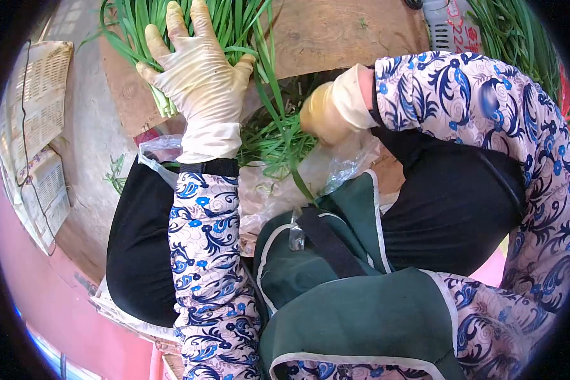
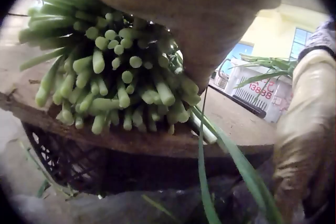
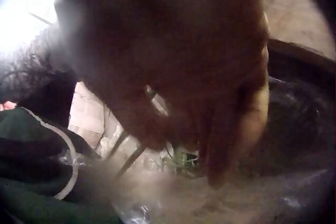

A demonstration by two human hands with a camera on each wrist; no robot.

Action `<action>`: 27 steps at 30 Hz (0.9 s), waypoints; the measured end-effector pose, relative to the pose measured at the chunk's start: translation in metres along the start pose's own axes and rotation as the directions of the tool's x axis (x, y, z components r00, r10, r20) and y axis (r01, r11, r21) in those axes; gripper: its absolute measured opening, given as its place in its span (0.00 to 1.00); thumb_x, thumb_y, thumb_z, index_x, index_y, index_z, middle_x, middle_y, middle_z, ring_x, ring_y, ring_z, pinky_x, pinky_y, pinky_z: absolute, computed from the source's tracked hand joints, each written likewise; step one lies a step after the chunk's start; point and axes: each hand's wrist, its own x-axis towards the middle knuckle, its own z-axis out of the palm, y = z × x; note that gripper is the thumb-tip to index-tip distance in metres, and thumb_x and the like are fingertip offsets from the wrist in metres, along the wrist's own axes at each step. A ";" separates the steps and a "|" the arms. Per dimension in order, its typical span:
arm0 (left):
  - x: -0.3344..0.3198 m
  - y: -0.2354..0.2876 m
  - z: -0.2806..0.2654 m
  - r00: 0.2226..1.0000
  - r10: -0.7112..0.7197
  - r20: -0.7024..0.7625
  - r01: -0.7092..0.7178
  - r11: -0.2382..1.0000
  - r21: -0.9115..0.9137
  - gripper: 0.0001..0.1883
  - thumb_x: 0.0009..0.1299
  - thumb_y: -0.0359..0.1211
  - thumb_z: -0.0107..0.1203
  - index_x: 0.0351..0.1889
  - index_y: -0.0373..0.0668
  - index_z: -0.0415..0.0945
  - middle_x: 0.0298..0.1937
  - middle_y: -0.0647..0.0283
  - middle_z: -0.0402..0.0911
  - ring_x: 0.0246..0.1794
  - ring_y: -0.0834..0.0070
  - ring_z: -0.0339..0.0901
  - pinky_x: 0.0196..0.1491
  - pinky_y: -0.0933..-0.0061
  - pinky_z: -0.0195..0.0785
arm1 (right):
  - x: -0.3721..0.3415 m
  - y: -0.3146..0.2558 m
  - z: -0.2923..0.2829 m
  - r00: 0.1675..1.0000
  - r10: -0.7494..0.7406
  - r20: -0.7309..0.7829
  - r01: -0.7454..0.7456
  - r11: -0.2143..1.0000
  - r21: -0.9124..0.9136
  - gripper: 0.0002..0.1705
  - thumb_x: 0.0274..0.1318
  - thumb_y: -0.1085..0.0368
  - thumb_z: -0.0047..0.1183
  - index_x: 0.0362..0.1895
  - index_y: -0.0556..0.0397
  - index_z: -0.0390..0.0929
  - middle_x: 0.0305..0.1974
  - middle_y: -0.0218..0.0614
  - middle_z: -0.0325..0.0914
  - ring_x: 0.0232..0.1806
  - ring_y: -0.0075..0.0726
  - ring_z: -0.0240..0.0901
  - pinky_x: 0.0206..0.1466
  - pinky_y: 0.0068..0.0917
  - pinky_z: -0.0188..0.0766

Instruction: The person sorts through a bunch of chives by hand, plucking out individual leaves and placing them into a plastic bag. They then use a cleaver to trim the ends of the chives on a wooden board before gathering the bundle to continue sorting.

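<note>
Spread, fairly straight gloved fingers of the left hand (image 1: pixel 202 85) rest on a thick bundle of green leafy stalks (image 1: pixel 237 28). The left wrist view shows the bundle's pale cut ends (image 2: pixel 123 77) beneath that hand (image 2: pixel 194 16). The gloved right hand (image 1: pixel 332 114) is blurred and points downward over the lap, beside long loose leaves (image 1: pixel 278 104). In the right wrist view the dark right hand (image 3: pixel 173 61) hides most of its own grasp; whether it pinches a leaf cannot be told.
The bundle lies on a wooden board (image 1: pixel 342 31). Loose green scraps (image 1: pixel 272 142) and clear plastic (image 1: pixel 354 158) are below it, by the green apron (image 1: pixel 361 316). A white crate (image 1: pixel 446 28) and more greens (image 1: pixel 519 44) stand at upper right. A dark crate (image 2: pixel 68 161) is under the board.
</note>
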 end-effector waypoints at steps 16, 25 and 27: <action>0.001 -0.002 -0.001 0.998 0.045 -0.037 -0.048 0.996 -0.069 0.52 0.49 0.53 0.71 0.73 0.55 0.57 0.74 0.59 0.57 0.73 0.46 0.52 0.65 0.27 0.47 | 0.011 0.004 0.000 0.988 0.106 0.108 -0.114 0.991 0.072 0.29 0.47 0.63 0.57 0.58 0.50 0.75 0.45 0.47 0.81 0.47 0.56 0.79 0.49 0.45 0.75; 0.005 -0.002 -0.011 0.998 0.024 0.058 -0.022 0.999 -0.029 0.51 0.49 0.51 0.72 0.72 0.55 0.57 0.73 0.59 0.57 0.73 0.48 0.52 0.65 0.32 0.51 | 0.001 -0.038 -0.035 0.894 -0.228 -0.385 0.412 0.754 0.512 0.23 0.51 0.66 0.54 0.53 0.60 0.78 0.42 0.51 0.82 0.43 0.44 0.79 0.49 0.35 0.74; 0.011 -0.008 -0.015 0.995 0.047 0.083 -0.042 0.997 -0.063 0.51 0.49 0.50 0.72 0.71 0.54 0.58 0.72 0.59 0.59 0.72 0.48 0.54 0.65 0.34 0.52 | -0.020 -0.035 -0.051 0.863 -0.229 -0.451 0.496 0.555 0.667 0.18 0.56 0.70 0.51 0.51 0.62 0.78 0.40 0.47 0.82 0.39 0.35 0.79 0.45 0.28 0.74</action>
